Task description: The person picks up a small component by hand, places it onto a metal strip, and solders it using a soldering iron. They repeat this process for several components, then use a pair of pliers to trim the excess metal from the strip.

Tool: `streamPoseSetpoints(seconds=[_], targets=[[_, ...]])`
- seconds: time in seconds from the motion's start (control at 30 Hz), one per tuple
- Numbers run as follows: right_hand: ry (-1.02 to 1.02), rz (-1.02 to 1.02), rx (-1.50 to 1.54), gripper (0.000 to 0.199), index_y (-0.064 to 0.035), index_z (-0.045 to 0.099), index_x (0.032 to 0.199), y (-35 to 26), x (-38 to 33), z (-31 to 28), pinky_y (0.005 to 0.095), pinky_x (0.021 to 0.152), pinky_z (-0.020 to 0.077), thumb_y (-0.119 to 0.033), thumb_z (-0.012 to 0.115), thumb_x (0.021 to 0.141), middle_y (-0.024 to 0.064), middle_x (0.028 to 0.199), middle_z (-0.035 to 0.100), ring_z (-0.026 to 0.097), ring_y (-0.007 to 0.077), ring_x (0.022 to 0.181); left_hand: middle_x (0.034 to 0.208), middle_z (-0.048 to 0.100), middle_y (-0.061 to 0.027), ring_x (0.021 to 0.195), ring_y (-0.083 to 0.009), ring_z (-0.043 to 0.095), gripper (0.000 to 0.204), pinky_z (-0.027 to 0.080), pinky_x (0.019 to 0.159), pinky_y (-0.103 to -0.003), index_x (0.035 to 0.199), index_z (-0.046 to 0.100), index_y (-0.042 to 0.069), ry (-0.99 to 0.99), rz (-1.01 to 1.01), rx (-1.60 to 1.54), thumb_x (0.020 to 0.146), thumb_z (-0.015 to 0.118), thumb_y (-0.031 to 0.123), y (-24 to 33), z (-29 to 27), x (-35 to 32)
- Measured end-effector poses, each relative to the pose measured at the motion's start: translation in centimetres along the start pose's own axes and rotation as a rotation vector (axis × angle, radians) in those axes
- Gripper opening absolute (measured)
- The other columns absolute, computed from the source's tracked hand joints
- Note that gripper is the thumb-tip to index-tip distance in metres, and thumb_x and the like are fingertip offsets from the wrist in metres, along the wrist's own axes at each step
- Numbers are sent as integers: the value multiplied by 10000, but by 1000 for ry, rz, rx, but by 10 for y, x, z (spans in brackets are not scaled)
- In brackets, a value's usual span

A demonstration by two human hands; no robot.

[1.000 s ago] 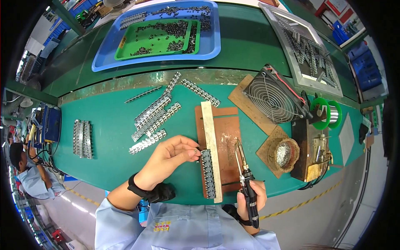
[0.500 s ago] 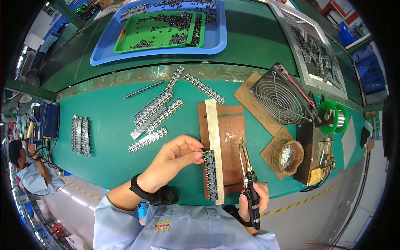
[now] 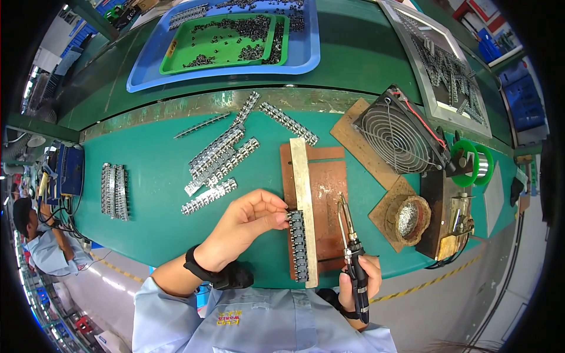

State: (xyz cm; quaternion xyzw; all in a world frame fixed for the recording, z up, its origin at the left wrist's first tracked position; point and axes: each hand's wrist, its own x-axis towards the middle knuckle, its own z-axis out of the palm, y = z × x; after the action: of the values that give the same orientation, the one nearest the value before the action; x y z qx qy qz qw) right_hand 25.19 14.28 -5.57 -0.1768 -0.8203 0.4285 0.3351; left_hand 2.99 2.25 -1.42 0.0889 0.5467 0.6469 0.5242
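Note:
My left hand has thumb and fingertips pinched at the upper end of a strip of dark rectangular components. The strip lies lengthwise against a pale metal bar, which rests on a brown board. Held in my right hand is a black-handled soldering iron, with a thin feed tube running beside its tip. The iron points away from me over the board's right part, its tip apart from the strip. Several silvery strips lie left of the board.
A caged fan stands beyond the iron. Nearer are a round bowl of shiny bits and a green solder reel. More strips lie far left. Blue and green trays of small parts stand behind.
Almost nothing differs; the view has shifted very slightly. Both hands keep the same hold on the strip and the soldering iron.

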Motion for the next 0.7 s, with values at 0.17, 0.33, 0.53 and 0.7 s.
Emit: streamPoseSetpoints(seconds=[0.17,0.33,0.53,0.7], targets=[[70,252,209,428,-7,430,1073,-9,-6,-3,301,657,416,-186,643,748,114,828,535,498,165,670,872,571,-32,828,-126,573,119,458,786,-255,953,515,22,-14,-17,-44,838,546,33,0,-2,2],[23,132,268,418,-27,481,1001,-13,9,-17,333,683,374,-166,699,673,91,740,575,521,177,665,877,570,-35,832,-124,571,123,457,787,-251,959,510,21,-28,-29,-86,842,543,36,1,-5,2],[-122,-9,179,425,-30,523,950,-17,28,-15,342,655,347,-169,738,610,55,666,603,527,168,602,896,571,-44,847,-124,569,164,453,790,-246,999,485,20,-32,-46,-67,848,542,46,2,-6,2],[-143,-13,176,407,-27,537,920,-17,32,-11,357,668,348,-172,742,599,51,682,622,521,167,556,896,572,-50,848,-125,569,202,448,784,-240,1032,462,21,-37,-62,-38,850,543,54,1,-8,2]])
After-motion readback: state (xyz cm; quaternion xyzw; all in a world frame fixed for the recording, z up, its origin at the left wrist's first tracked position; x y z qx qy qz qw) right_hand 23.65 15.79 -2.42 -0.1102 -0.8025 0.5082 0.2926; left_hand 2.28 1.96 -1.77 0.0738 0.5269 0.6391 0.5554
